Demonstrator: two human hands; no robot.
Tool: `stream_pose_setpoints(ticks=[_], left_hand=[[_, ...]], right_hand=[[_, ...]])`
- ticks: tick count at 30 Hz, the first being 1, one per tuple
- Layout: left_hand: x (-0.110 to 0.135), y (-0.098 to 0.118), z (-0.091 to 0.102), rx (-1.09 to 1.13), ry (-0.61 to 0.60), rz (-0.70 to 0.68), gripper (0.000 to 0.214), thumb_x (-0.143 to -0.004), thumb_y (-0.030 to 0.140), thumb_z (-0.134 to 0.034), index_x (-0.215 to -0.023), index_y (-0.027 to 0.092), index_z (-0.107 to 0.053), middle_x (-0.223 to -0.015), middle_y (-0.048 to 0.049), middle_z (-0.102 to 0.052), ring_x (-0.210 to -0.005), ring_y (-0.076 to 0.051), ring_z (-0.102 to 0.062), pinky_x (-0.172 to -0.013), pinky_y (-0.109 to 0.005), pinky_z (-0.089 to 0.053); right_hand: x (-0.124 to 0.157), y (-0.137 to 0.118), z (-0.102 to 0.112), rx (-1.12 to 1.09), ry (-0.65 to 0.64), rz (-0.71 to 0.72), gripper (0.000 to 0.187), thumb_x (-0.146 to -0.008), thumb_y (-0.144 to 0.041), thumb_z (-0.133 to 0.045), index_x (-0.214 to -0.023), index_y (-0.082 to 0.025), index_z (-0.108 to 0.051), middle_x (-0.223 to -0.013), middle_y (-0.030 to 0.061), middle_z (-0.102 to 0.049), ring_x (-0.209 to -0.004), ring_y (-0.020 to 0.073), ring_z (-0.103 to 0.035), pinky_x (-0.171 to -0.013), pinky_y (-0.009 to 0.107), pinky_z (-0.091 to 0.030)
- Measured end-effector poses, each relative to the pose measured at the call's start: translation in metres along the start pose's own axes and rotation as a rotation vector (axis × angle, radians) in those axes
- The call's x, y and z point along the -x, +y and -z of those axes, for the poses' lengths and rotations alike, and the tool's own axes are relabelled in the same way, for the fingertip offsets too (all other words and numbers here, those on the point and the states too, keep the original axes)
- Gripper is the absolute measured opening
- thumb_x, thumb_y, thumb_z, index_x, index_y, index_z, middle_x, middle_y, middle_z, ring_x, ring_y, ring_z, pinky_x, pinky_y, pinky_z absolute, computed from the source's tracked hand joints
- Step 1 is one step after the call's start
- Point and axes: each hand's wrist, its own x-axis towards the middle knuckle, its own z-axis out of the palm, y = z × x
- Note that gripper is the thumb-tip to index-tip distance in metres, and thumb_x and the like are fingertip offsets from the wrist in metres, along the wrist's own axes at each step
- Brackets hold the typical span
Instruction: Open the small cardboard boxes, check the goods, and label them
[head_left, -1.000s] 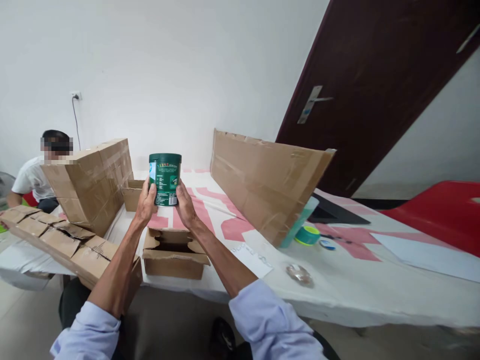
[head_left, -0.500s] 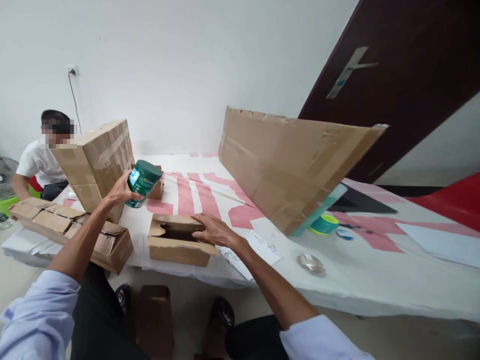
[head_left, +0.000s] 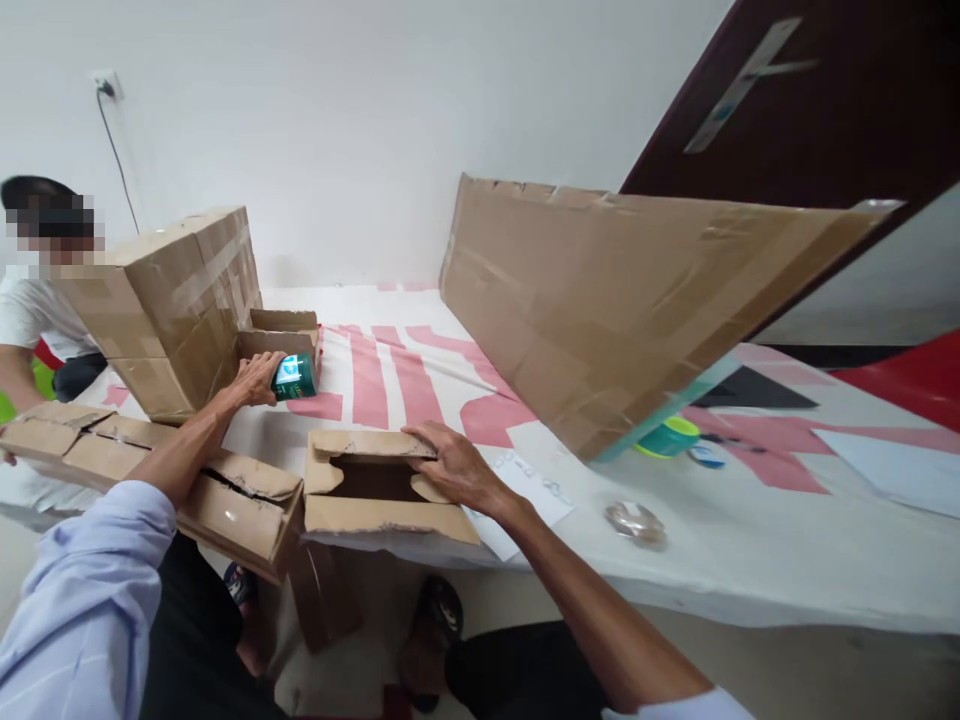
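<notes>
My left hand (head_left: 257,379) is closed around a dark green canister (head_left: 298,377), tipped onto its side. It is in front of a small open cardboard box (head_left: 271,343) at the back left. My right hand (head_left: 455,466) grips the right end of another open cardboard box (head_left: 390,515), near the table's front edge. That box has its flaps spread, and its inside is dark. What my right fingertips touch behind the flap is partly hidden. Under my left forearm lies a long row of closed cardboard boxes (head_left: 232,510).
Taped cartons (head_left: 187,300) are stacked at the left, beside a person (head_left: 37,310) in white. A large cardboard panel (head_left: 600,310) leans at the back. A paper sheet (head_left: 517,500), a tape roll (head_left: 635,524) and a green-yellow roll (head_left: 670,437) lie to the right.
My left hand has lowered the canister and tilted it sideways in front of the back box. My right hand stays at the front box, whose flaps are now spread wider. The view has shifted.
</notes>
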Motion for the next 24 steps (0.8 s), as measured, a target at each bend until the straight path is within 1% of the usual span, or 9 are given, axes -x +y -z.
stream_pose_setpoints(ticks=[2,5,8,11,15,17,19,22,24], left_hand=[[-0.006,-0.003,-0.007,-0.03,-0.009,0.002,0.095,-0.064,0.021,-0.083,-0.151,0.026,-0.043,-0.142,-0.0182,-0.058,-0.128,-0.043,-0.053,-0.104,-0.057,-0.041],[-0.016,-0.009,-0.016,-0.09,-0.009,0.003,0.093,-0.066,0.018,-0.081,-0.151,0.023,-0.043,-0.143,-0.0204,-0.055,-0.13,-0.043,-0.051,-0.107,-0.059,-0.037],[-0.027,-0.018,-0.019,-0.148,-0.001,0.006,0.09,-0.067,0.014,-0.08,-0.149,0.022,-0.044,-0.145,-0.0216,-0.052,-0.132,-0.043,-0.049,-0.112,-0.06,-0.031],[-0.037,-0.026,-0.019,-0.189,-0.002,-0.005,0.088,-0.068,0.013,-0.078,-0.149,0.023,-0.045,-0.147,-0.0205,-0.05,-0.136,-0.041,-0.045,-0.115,-0.058,-0.028],[-0.053,-0.031,-0.025,-0.223,-0.006,0.005,0.089,-0.072,0.011,-0.075,-0.152,0.021,-0.04,-0.149,-0.0223,-0.05,-0.137,-0.04,-0.045,-0.116,-0.058,-0.028],[-0.063,-0.03,-0.032,-0.229,-0.011,0.025,0.089,-0.073,0.012,-0.076,-0.154,0.019,-0.038,-0.148,-0.0235,-0.05,-0.135,-0.04,-0.047,-0.115,-0.058,-0.029],[-0.074,-0.03,-0.04,-0.229,-0.018,0.046,0.09,-0.075,0.015,-0.078,-0.155,0.018,-0.037,-0.148,-0.0238,-0.051,-0.133,-0.04,-0.049,-0.114,-0.059,-0.03],[-0.09,-0.031,-0.052,-0.231,-0.026,0.077,0.09,-0.076,0.02,-0.081,-0.155,0.019,-0.038,-0.149,-0.0233,-0.052,-0.134,-0.041,-0.05,-0.114,-0.06,-0.031],[-0.1,-0.033,-0.057,-0.241,-0.031,0.1,0.092,-0.075,0.023,-0.083,-0.155,0.022,-0.037,-0.149,-0.022,-0.052,-0.134,-0.04,-0.05,-0.114,-0.06,-0.033]], right_hand=[[0.005,0.008,0.006,-0.016,0.019,-0.007,0.04,-0.082,-0.023,-0.065,-0.121,-0.023,-0.073,-0.123,0.0111,-0.075,-0.115,0.0308,-0.069,-0.101,0.045,-0.054],[0.007,0.015,0.016,-0.029,0.038,-0.011,0.037,-0.082,-0.025,-0.065,-0.118,-0.023,-0.074,-0.117,0.011,-0.076,-0.108,0.0308,-0.07,-0.096,0.044,-0.056],[0.003,0.013,0.027,-0.029,0.084,-0.02,0.032,-0.084,-0.029,-0.065,-0.114,-0.023,-0.075,-0.11,0.011,-0.076,-0.103,0.0308,-0.07,-0.093,0.044,-0.055],[-0.004,0.007,0.038,-0.071,0.126,-0.039,0.029,-0.087,-0.035,-0.065,-0.112,-0.024,-0.075,-0.107,0.0095,-0.077,-0.1,0.0296,-0.071,-0.09,0.043,-0.056],[-0.012,0.007,0.053,-0.129,0.193,-0.078,0.031,-0.089,-0.043,-0.066,-0.111,-0.023,-0.076,-0.109,0.009,-0.078,-0.1,0.0285,-0.073,-0.089,0.04,-0.058],[-0.014,0.013,0.062,-0.134,0.251,-0.114,0.036,-0.087,-0.047,-0.068,-0.112,-0.023,-0.076,-0.108,0.0094,-0.078,-0.099,0.029,-0.073,-0.088,0.041,-0.059],[-0.015,0.021,0.071,-0.146,0.288,-0.153,0.039,-0.086,-0.051,-0.07,-0.111,-0.022,-0.077,-0.102,0.0093,-0.077,-0.092,0.0293,-0.073,-0.084,0.042,-0.06],[-0.016,0.035,0.085,-0.187,0.317,-0.211,0.04,-0.083,-0.055,-0.073,-0.108,-0.024,-0.078,-0.096,0.009,-0.078,-0.084,0.0289,-0.073,-0.073,0.04,-0.06],[-0.018,0.042,0.093,-0.193,0.341,-0.268,0.042,-0.079,-0.055,-0.075,-0.106,-0.024,-0.078,-0.097,0.0084,-0.078,-0.084,0.0286,-0.072,-0.071,0.039,-0.059]])
